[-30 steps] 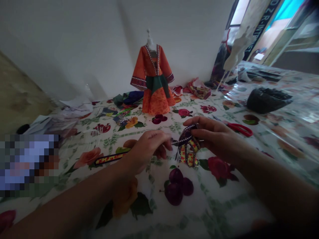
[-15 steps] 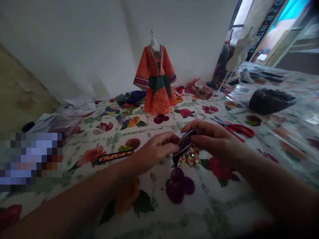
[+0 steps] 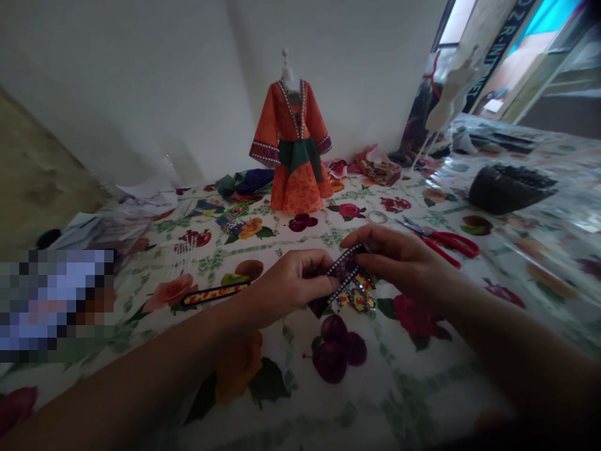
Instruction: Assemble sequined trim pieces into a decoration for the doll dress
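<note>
Between my two hands is a dark purple fabric strip (image 3: 346,268) edged with rows of small pale beads or stones. My left hand (image 3: 307,279) pinches its near left part between thumb and fingers. At the far right end, my right hand (image 3: 389,254) grips the strip with fingertips closed. Just beneath and beside it lies a yellow-and-red patterned piece (image 3: 359,297) with shiny stones, partly covered by the strip. Left of my left wrist, a narrow yellow-and-red strip with a dark border (image 3: 216,293) rests on the flowered tablecloth (image 3: 300,401).
A small dress form in an orange and green dress (image 3: 298,144) stands near the wall. Red-handled scissors or pliers (image 3: 446,241) and a clear ring (image 3: 377,217) lie beyond my right hand. A black bundle (image 3: 509,188) sits at right; fabric scraps (image 3: 246,181) are at the back.
The purple strip has turned and flattened, showing more of its face and both beaded edges. My left hand has shifted slightly; my right hand stays nearly in place.
</note>
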The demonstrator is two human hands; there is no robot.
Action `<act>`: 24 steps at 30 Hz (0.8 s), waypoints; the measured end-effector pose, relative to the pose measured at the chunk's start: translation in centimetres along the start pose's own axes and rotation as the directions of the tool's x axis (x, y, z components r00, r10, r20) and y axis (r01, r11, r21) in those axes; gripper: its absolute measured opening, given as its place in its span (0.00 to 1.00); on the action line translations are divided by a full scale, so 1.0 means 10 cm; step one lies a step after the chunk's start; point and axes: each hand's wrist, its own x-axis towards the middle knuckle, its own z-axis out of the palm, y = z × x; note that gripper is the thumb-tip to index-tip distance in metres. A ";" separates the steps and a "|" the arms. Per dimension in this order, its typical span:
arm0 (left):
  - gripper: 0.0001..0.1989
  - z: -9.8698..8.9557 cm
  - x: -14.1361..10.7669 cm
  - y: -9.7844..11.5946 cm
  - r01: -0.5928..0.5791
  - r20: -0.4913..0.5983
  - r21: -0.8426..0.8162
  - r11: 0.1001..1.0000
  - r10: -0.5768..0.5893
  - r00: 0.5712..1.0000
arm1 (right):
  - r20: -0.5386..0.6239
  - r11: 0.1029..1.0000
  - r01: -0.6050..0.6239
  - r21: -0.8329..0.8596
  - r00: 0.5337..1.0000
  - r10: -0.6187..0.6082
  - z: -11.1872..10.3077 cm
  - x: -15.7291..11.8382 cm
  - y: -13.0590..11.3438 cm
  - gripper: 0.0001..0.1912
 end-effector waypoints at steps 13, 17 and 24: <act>0.07 0.02 0.01 -0.02 -0.032 0.021 0.084 0.996 0.031 0.999 | -0.010 0.999 -0.049 0.013 0.999 0.049 0.02 0.00 0.00 0.08; 0.04 0.02 0.01 -0.02 -0.016 0.030 0.102 0.995 0.013 0.999 | 0.002 0.999 -0.037 0.014 0.999 0.037 0.02 0.00 0.01 0.08; 0.07 0.01 0.02 -0.03 -0.019 0.091 0.028 0.999 0.016 0.996 | -0.007 1.000 -0.014 0.015 1.000 0.014 0.03 0.00 0.00 0.08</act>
